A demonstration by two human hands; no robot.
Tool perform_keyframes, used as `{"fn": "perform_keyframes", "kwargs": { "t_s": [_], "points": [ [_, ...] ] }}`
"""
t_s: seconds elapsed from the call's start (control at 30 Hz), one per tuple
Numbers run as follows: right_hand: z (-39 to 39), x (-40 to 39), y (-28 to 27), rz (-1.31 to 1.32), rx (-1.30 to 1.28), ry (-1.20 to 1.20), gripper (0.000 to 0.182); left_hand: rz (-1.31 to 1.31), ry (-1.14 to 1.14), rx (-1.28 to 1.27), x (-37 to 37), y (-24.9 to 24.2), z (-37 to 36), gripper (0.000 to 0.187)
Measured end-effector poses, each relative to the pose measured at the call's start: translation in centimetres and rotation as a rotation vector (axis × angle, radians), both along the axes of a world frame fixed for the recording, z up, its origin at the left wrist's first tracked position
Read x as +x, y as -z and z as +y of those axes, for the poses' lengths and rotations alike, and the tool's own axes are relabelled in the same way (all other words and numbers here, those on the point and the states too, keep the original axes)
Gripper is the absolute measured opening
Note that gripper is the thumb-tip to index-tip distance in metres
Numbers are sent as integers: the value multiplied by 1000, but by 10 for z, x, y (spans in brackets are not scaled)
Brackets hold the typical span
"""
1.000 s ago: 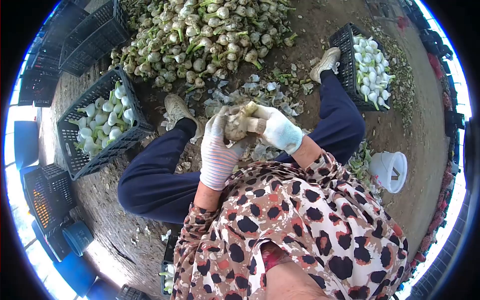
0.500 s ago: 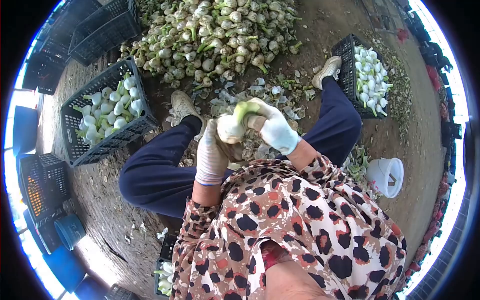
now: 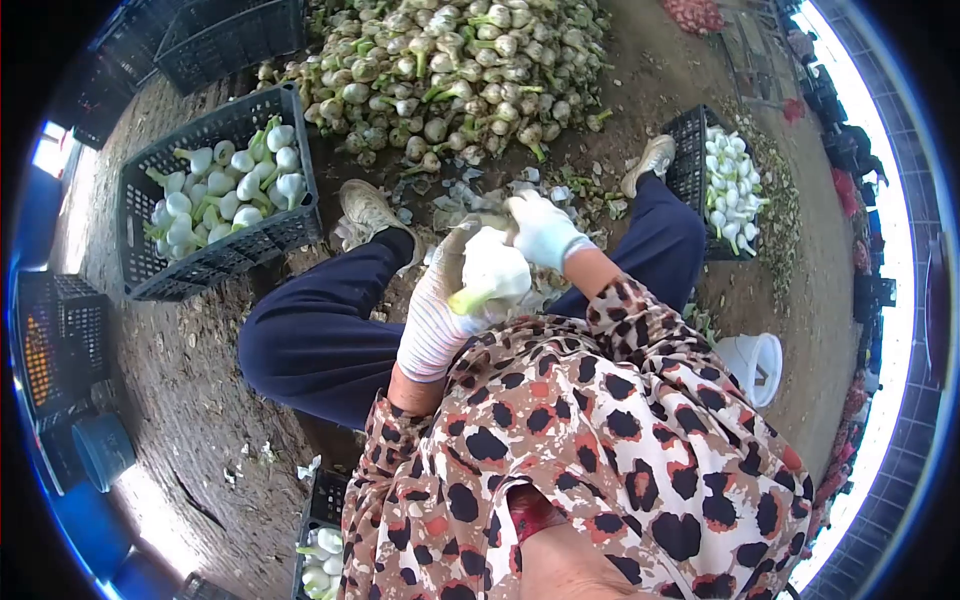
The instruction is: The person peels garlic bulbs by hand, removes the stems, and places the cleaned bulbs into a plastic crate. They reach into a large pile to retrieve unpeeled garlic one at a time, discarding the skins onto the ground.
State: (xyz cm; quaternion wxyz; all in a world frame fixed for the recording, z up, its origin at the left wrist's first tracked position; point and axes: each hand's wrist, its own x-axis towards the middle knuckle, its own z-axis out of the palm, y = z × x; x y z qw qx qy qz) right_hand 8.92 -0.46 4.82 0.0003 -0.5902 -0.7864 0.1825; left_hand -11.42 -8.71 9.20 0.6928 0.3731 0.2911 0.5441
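My left hand point(image 3: 440, 312), in a striped white glove with a soiled finger area, is closed around a garlic bulb point(image 3: 497, 266). The bulb is clean and white, and its short green stem point(image 3: 468, 298) points down toward my lap. My right hand point(image 3: 545, 232), also gloved, is just beyond the bulb with its fingers curled together at the bulb's far side. A brownish blur lies at its fingertips, and I cannot make out what they pinch. Shed papery skins point(image 3: 460, 195) litter the ground between my shoes.
A large pile of untrimmed garlic point(image 3: 450, 75) lies ahead. Black crates of white bulbs stand at left point(image 3: 215, 262), at right point(image 3: 685, 165) and by my left hip point(image 3: 325, 500). A white bucket point(image 3: 735, 360) sits at right. Stacked crates point(image 3: 230, 45) are at upper left.
The bulb has been turned over, its stem swinging from the top to the lower left, and it looks whiter. My right hand has let go of the stem and moved to the far side.
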Motion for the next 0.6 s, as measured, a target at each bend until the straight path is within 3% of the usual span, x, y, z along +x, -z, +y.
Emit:
{"fn": "perform_keyframes", "kwargs": {
  "t_s": [0.03,0.07,0.13,0.17,0.2,0.23,0.27,0.3,0.33,0.37,0.43,0.47,0.5,0.53,0.6],
  "points": [
    [-5,-2,-2,-89,30,-13,66,-3,-26,13,-4,-1,-1,99],
    [-10,-6,-13,-96,26,-27,66,-8,-52,23,-8,-1,-3,94],
    [-14,-9,-45,1078,-632,293,87,-20,-114,41,-10,3,-1,88],
    [-21,-10,-63,1444,-926,147,91,211,-158,119,-12,12,1,86],
    [-25,-18,-77,1355,-881,3,90,440,-199,201,-13,18,3,84],
    [-29,-31,-96,1132,-794,32,87,617,-199,291,-18,15,4,77],
    [-33,-44,-108,910,-707,61,85,605,-195,300,-18,16,3,77],
    [-42,-48,-91,997,-509,97,80,736,-257,417,-18,18,3,75],
    [-44,-58,-105,976,-559,185,82,870,-332,529,-19,17,5,74],
    [-44,-61,-103,907,-462,148,80,870,-350,525,-19,16,7,74],
    [-45,-65,-86,848,-386,112,78,180,-286,165,-19,15,6,72],
    [-48,-64,-73,769,-166,21,75,-162,-242,-18,-18,16,4,72],
    [-49,-64,-63,683,51,-69,72,-130,-336,-41,-12,18,6,57],
    [-50,-65,-57,688,35,-68,72,-123,-342,-55,-11,23,8,57],
    [-50,-65,-47,668,106,-75,68,278,-368,-58,-4,36,9,42]
  ]
}}
